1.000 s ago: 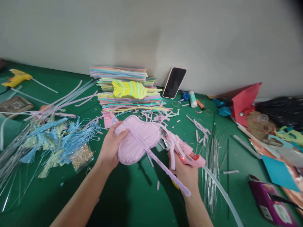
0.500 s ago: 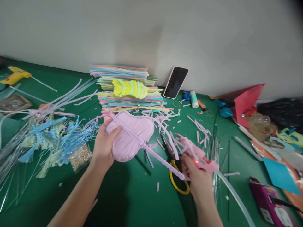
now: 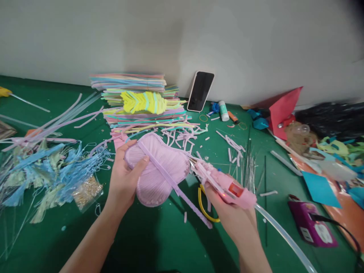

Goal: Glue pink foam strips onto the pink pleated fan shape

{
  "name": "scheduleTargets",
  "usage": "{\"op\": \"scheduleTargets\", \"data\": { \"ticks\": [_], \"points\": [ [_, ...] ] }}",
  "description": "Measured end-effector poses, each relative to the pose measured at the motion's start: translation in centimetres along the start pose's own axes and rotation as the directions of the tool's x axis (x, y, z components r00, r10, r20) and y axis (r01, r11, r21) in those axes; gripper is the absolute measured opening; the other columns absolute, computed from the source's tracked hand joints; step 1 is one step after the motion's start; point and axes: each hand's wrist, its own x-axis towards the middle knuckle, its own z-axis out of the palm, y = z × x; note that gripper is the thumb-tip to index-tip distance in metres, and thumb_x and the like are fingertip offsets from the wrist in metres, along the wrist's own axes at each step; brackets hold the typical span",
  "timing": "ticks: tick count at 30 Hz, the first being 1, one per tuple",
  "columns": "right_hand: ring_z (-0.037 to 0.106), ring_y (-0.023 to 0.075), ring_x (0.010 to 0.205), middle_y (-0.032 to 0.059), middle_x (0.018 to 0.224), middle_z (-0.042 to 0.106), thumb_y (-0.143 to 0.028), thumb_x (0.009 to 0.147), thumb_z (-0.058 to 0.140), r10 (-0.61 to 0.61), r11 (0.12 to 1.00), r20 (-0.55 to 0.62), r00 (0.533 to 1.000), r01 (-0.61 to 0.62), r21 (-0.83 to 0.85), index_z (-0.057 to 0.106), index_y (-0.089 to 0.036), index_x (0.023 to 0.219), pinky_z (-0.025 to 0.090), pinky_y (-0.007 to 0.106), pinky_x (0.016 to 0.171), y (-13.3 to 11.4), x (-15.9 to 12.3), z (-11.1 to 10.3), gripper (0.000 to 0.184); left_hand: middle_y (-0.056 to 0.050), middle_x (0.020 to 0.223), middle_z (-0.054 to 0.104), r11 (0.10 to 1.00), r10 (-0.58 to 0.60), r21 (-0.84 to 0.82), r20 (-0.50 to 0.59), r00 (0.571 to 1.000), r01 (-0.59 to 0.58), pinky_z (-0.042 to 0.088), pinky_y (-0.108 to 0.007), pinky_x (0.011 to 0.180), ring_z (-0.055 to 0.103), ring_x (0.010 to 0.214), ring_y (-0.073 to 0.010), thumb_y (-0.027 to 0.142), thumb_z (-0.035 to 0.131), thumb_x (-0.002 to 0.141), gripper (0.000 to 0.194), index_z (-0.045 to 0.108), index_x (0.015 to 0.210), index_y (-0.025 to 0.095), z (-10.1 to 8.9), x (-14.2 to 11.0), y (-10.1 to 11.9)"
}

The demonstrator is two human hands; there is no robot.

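Left hand (image 3: 123, 175) is pinching a lilac, ribbed, lobed piece (image 3: 155, 184) by its 9 o'clock edge, its long lilac strip (image 3: 175, 185) slanting toward 4; right hand (image 3: 231, 214) is gripping a pink plastic glue gun (image 3: 220, 180) at its 3 o'clock.

A lilac, lobed piece (image 3: 153, 184) with a finely ridged face is tilted above the desk (image 3: 170, 242); a lilac strip (image 3: 193, 209) crosses it diagonally and sticks out past its lower right edge. The pink glue gun (image 3: 224, 184), a clear glue stick (image 3: 284, 232) trailing from its rear, points its nozzle at the piece's right edge, perhaps touching it.
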Motion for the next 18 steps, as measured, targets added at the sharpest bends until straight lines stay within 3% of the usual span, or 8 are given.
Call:
{"op": "scheduleTargets", "data": {
  "ticks": [5, 8, 18],
  "points": [
    [0.046, 0.0114, 0.041, -0.0055, 0.048, 0.049, -0.032, 0.073, 0.060, 0.035, 0.994, -0.045, 0.998, -0.039, -0.100, 0.051, -0.023, 0.063, 0.035, 0.023, 0.038, 0.28, -0.21, 0.14, 0.017, -0.003, 0.102, 0.065, 0.999, 0.008, 0.043, 0.011, 1.000, -0.008, 0.052, -0.029, 0.077, 0.063, 0.093, -0.0226, 0.025, 0.076, 0.069, 0.056, 0.053, 0.120, 0.026, 0.16, -0.12, 0.39],
    [0.045, 0.0103, 0.041, -0.0069, 0.048, 0.047, -0.028, 0.072, 0.062, 0.050, 0.994, -0.009, 0.999, -0.050, -0.100, 0.046, -0.023, 0.061, 0.036, 0.023, 0.040, 0.56, -0.07, 0.26, 0.020, -0.003, 0.100, 0.065, 0.997, 0.006, 0.073, 0.013, 1.000, -0.007, 0.052, -0.029, 0.077, 0.063, 0.091, -0.0222, 0.025, 0.077, 0.068, 0.056, 0.054, 0.119, 0.026, 0.08, -0.13, 0.29],
    [0.045, 0.0111, 0.045, -0.0057, 0.052, 0.049, -0.025, 0.070, 0.062, 0.035, 0.990, 0.005, 0.999, -0.034, -0.139, 0.051, -0.023, 0.065, 0.034, 0.023, 0.040, 0.96, 0.70, 0.63, 0.012, -0.003, 0.102, 0.065, 0.994, 0.000, 0.110, 0.030, 1.000, -0.003, 0.051, -0.030, 0.077, 0.063, 0.092, -0.0230, 0.025, 0.076, 0.069, 0.056, 0.054, 0.121, 0.027, -0.27, 0.06, 0.30]
  ]
}}
